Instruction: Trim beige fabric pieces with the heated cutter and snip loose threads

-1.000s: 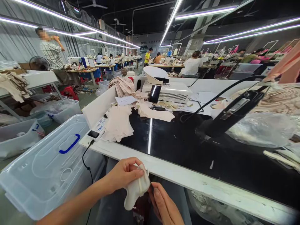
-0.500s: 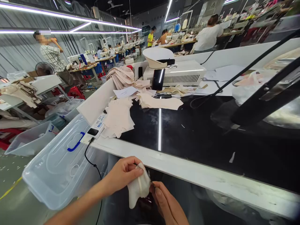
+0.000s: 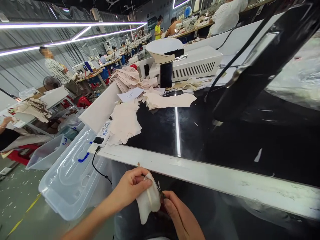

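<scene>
My left hand pinches a small cream fabric piece between thumb and fingers, and its lower end hangs free. At the right edge of that cloth, my right hand is closed around small dark scissors. Only their thin blades show, slightly apart beside the fabric; the handles are hidden in my fingers. Both hands are over my lap, just in front of the table's white edge. A stack of pale cut fabric pieces lies on the black tabletop, with another pale piece behind it.
A lidded clear plastic bin stands at the left below a power strip and its cable. A black lamp arm crosses the right side. At the back are a white machine box and a phone.
The view has tilted down and turned slightly. The scissor blades show more clearly beside the fabric. Both hands keep their holds. At far left, another person's hand has come into view.
</scene>
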Demonstrator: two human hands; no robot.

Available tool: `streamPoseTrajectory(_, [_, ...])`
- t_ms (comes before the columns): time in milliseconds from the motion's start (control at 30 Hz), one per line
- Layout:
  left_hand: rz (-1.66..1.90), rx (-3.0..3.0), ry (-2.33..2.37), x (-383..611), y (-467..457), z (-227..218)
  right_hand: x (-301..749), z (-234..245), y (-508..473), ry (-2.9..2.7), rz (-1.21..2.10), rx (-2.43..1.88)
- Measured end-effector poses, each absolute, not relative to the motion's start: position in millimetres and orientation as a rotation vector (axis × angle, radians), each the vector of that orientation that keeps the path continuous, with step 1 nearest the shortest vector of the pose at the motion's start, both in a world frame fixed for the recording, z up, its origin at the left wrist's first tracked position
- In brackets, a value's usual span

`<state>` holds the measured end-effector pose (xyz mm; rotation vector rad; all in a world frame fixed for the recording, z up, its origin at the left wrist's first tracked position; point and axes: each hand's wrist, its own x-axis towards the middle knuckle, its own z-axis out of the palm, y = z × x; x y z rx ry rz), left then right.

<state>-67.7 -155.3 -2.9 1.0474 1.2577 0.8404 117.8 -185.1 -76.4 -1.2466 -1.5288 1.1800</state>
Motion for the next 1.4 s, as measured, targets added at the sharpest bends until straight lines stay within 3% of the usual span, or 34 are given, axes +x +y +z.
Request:
streamPoseTrajectory(300, [0.844, 0.994, 1.251, -67, -160, -11, 119, -90, -189, -1.399, 1.39, -1.161])
streamPoseTrajectory(1400, [0.845, 0.936, 1.294, -71, -163, -23, 119, -94, -187, -1.371, 1.42, -1.267])
